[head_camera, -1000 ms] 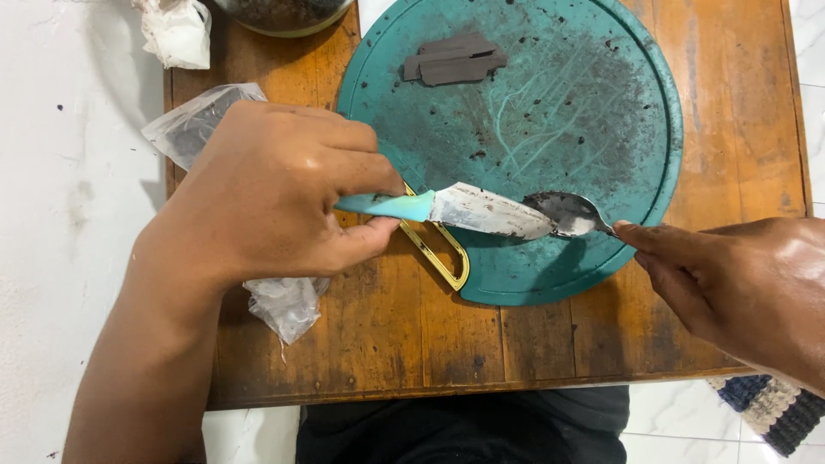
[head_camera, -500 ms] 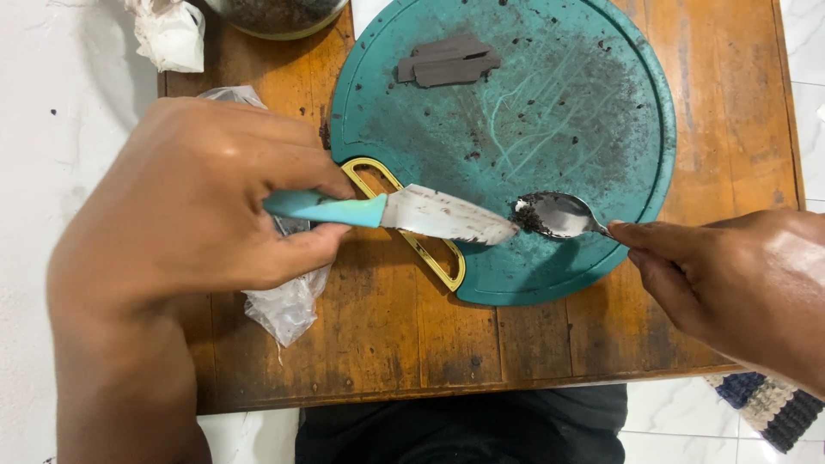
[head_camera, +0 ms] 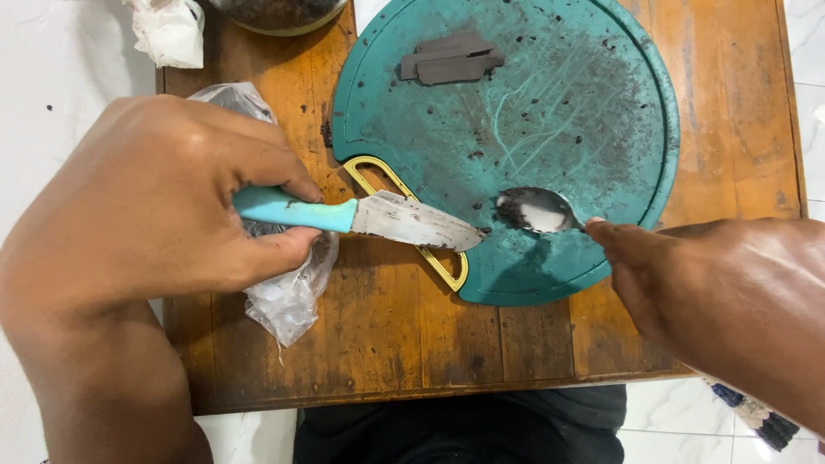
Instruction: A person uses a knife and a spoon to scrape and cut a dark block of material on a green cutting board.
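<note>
Probably a home kitchen: wooden table (head_camera: 387,344), teal cutting board (head_camera: 559,112), white tiled floor (head_camera: 51,51).

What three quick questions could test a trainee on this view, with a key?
1. True or false: the left hand holds the knife by its light blue handle.
2. Which thing does the right hand hold? A) spoon B) fork C) bag
3. Fill in: the spoon's bowl lies over the round green ____.

Key:
1. True; the blade tip points toward the spoon.
2. A; its bowl is smeared with dark crumbs.
3. Board. It rests on the wooden table, with a dark flat piece near its top edge and a clear plastic bag under the left hand.
</note>
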